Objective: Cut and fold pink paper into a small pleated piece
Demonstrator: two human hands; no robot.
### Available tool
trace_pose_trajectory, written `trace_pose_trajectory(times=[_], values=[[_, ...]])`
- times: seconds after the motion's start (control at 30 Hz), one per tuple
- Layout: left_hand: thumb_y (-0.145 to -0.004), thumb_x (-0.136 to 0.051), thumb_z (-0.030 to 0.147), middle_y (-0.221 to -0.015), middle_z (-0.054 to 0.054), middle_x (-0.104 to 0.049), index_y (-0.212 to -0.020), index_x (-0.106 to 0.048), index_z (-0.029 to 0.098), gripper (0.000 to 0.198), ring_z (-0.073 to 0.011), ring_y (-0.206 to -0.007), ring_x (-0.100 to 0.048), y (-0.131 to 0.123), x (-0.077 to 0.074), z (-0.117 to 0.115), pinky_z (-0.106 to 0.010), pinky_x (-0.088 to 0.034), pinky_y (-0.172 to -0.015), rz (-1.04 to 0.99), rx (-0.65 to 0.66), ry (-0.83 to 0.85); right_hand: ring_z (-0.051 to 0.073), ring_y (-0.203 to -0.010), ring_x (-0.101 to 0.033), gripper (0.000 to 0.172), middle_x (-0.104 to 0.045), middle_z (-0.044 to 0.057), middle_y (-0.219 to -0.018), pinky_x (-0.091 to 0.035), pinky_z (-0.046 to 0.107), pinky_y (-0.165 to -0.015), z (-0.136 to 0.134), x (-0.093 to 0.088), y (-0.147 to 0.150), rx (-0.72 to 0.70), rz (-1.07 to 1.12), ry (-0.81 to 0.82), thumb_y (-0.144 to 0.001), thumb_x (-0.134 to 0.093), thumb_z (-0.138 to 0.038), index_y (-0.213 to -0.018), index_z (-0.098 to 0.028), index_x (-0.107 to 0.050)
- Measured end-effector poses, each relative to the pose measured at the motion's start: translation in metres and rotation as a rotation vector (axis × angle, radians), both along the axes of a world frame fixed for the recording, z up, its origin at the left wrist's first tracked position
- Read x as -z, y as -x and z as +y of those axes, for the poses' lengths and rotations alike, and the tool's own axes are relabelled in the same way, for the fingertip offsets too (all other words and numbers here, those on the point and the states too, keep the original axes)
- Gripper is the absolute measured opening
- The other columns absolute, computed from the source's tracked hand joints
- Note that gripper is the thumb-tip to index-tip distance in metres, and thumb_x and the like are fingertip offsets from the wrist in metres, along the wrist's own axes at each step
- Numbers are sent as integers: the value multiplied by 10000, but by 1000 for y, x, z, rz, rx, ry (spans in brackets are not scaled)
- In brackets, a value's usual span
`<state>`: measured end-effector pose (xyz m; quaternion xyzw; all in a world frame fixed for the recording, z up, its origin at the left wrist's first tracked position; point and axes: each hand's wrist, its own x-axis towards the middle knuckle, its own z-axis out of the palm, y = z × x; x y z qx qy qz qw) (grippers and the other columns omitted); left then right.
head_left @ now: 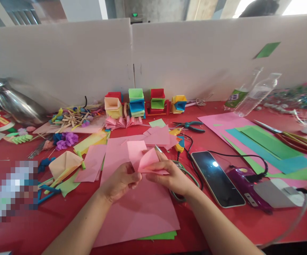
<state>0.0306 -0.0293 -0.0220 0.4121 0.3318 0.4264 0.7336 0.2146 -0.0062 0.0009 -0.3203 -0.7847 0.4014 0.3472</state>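
A small folded piece of pink paper (148, 160) is held up between my two hands, over the larger pink sheets. My left hand (120, 181) pinches its left lower corner between thumb and fingers. My right hand (173, 176) grips the right side, with the thumb below and the fingers on top. One flap of the paper stands upright and another curls over toward the right hand. Beneath both hands lies a large pink sheet (142, 212), with a green sheet (164, 235) showing under its near edge. A thin silver tip (158, 148) shows behind my right fingers; its kind is hidden.
Folded paper boxes (135, 101) line the white partition (76, 56). Pliers (192, 126), a yellow glue gun (180, 143), a phone (217, 179) and a purple power strip (249, 189) with cables lie right. Farther right are scissors (291, 136) and bottles (259, 94). A metal jug (17, 101) leans left.
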Motion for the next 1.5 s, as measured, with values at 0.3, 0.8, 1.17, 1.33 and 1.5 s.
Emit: trace_pose_trajectory(times=[0.3, 0.8, 1.17, 1.33, 1.5], values=[[-652, -751, 347, -541, 28, -481, -702, -593, 122, 279, -55, -484, -389, 6, 1, 2, -198, -266, -464, -26, 29, 29, 230, -1136, -455, 106, -511, 26, -1202, -334, 380, -1000, 2, -1, -1, -20, 83, 103, -755, -659, -304, -793, -235, -730], [-696, -704, 368, -569, -56, -654, -726, -643, 111, 266, -113, -498, -582, 9, -4, 5, -196, -403, -475, 89, -14, 77, 234, -1138, -449, 98, -534, 47, -1148, -353, 413, -980, 4, -1, -5, -5, 51, 32, -740, -676, -279, -818, -246, -724], [-695, -680, 372, -681, -52, -683, -742, -653, 126, 252, -162, -600, -656, 1, 4, 12, -230, -479, -539, 302, -252, 9, 283, -1089, -436, 172, -534, 90, -1177, -370, 442, -887, -3, -2, 1, 311, -349, -610, -697, -670, -226, -867, -241, -690], [-705, -663, 397, -695, -52, -685, -729, -631, 135, 265, -185, -661, -673, 0, 5, 10, -249, -491, -576, 301, -282, 35, 295, -1190, -357, 167, -465, 81, -1284, -326, 452, -954, -7, 1, 6, 366, -371, -663, -732, -643, -251, -894, -257, -681], [-729, -641, 399, -692, -52, -678, -772, -646, 127, 276, -180, -643, -661, -4, 4, 8, -269, -504, -581, 363, -260, -4, 308, -1265, -293, 48, -402, 68, -1371, -291, 470, -994, -9, 7, 11, 290, -427, -682, -744, -628, -249, -762, -231, -670]])
